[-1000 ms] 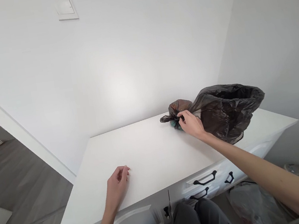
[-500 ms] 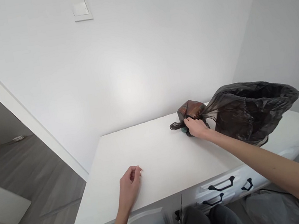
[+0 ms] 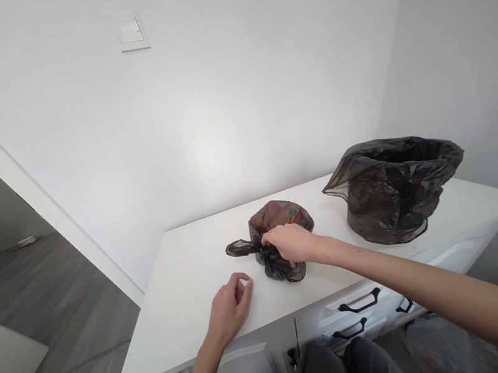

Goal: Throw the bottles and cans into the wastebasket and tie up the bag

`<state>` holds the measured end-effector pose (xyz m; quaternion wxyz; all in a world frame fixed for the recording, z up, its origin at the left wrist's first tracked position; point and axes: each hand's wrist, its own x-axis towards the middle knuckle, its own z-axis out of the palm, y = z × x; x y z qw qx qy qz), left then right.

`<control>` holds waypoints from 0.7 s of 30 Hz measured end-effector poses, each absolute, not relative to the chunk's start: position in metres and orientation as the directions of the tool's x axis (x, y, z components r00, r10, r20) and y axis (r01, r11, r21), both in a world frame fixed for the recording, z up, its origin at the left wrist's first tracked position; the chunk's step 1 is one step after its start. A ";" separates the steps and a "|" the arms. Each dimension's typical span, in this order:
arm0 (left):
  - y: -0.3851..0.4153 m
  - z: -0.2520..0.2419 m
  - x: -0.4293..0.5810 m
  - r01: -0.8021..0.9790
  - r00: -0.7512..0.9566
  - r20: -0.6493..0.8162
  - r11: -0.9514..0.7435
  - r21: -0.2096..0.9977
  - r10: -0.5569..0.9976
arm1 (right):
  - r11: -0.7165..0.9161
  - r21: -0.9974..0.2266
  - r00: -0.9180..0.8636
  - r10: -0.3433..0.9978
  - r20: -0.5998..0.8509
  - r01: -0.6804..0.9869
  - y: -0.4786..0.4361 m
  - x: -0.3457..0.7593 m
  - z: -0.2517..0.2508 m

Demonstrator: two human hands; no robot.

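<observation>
At gathered neck of small black bag, right hand pinches dark plastic, fingers bent close together; exact fingertip contact partly hidden. Best to grip bunched part firmly, not thin side film, which could stretch or tear. Looped tail points left, free. Bag rests near middle of white cabinet top, colored contents showing through. Left hand near, fingers loosely curled; cannot tell whether anything is pinched. Larger open black bag stands apart, to right.

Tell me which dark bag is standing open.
The larger bag at right, its mouth gaping; the smaller bag, held by the right hand, is gathered at its neck.
</observation>
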<state>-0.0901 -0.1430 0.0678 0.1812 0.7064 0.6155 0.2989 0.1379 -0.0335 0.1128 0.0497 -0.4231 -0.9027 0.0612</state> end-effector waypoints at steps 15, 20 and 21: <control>-0.094 0.038 -0.025 0.889 -0.098 0.164 0.012 0.458 0.982 | 0.677 0.127 -0.661 0.735 -0.150 0.725 -0.071 0.106 0.147; -0.095 0.036 -0.025 0.901 -0.096 0.139 0.027 0.433 0.986 | 0.673 0.139 -0.650 0.738 -0.179 0.726 -0.073 0.102 0.146; -0.095 0.035 -0.025 0.898 -0.097 0.141 0.026 0.439 0.985 | 0.671 0.141 -0.648 0.740 -0.181 0.728 -0.073 0.101 0.147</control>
